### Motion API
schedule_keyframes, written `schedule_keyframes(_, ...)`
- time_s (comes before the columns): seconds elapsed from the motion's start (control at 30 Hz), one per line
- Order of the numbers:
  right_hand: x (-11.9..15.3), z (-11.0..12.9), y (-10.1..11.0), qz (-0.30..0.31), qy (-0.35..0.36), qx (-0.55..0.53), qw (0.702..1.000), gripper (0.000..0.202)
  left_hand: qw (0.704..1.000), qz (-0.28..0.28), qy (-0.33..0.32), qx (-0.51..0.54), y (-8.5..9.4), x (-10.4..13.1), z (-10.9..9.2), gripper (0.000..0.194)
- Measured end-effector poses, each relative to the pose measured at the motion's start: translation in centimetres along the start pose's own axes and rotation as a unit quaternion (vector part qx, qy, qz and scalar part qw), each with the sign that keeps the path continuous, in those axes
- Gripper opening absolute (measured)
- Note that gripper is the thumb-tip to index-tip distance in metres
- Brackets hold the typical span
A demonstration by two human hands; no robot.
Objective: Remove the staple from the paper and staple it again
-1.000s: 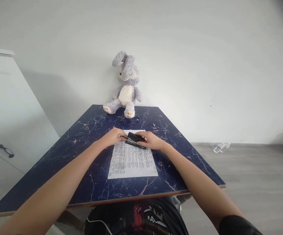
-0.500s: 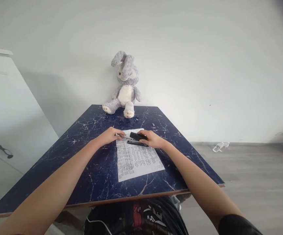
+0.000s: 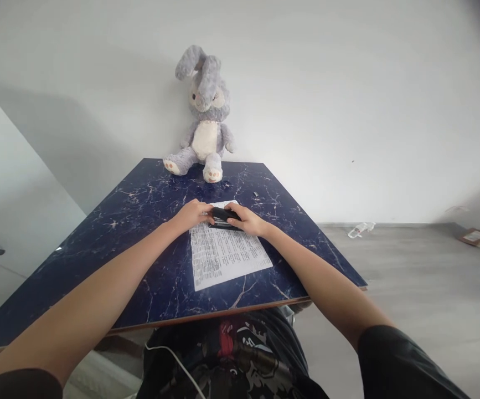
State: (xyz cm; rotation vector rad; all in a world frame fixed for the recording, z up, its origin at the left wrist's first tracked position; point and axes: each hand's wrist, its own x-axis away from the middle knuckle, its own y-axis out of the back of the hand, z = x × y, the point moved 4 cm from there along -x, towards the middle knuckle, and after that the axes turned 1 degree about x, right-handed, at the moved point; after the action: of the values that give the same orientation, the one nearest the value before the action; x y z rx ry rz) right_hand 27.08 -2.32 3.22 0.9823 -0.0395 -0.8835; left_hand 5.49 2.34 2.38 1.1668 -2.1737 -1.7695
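A black stapler point(image 3: 223, 217) is held between my two hands, just above the far part of a printed sheet of paper point(image 3: 227, 256). My right hand point(image 3: 245, 218) wraps round its right end, fingers over the top and thumb at the lower side. At the other end, my left hand point(image 3: 195, 215) pinches the stapler's left tip between thumb and fingers. The stapler's top arm and base lie near each other, with a narrow gap showing between them. Whether a staple strip sits inside cannot be made out.
A grey plush rabbit point(image 3: 206, 119) sits at the back of the blue marbled table point(image 3: 165, 302), against the wall. A small dark piece point(image 3: 256, 194) lies beyond the paper. A white cabinet point(image 3: 11, 188) stands left; clear plastic packaging point(image 3: 361, 229) lies on the floor at right.
My left hand has moved right onto the stapler's left end. The stapler's top arm, raised before with a metal part sticking out, now sits closer to the base. The view has tilted downward slightly.
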Motion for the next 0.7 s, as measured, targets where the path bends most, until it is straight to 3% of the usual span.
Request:
schedule_keyframes(0.23, -0.3, 0.2, -0.3, -0.018, 0.020, 0.015, 1.000, 0.030, 1.000, -0.003, 0.017, -0.005, 0.5, -0.2, 0.0, 0.024)
schedule_keyframes(0.43, -0.6, 1.2, 0.0, -0.031, -0.006, 0.058, 0.998, 0.030, 0.998, -0.003, 0.050, 0.041, 1.5, 0.7, -0.6, 0.033)
schedule_keyframes(0.6, 0.6, 0.8, 3.9, -0.094, -0.020, 0.034, 0.995, 0.032, 0.983, -0.103, 0.152, -0.015, 2.2, 1.4, -0.9, 0.040)
schedule_keyframes(0.7, 1.7, -0.8, 6.9, -0.121, -0.060, 0.066, 0.989, 0.034, 0.979, -0.071, 0.176, -0.068, 0.8, 1.3, -0.7, 0.056)
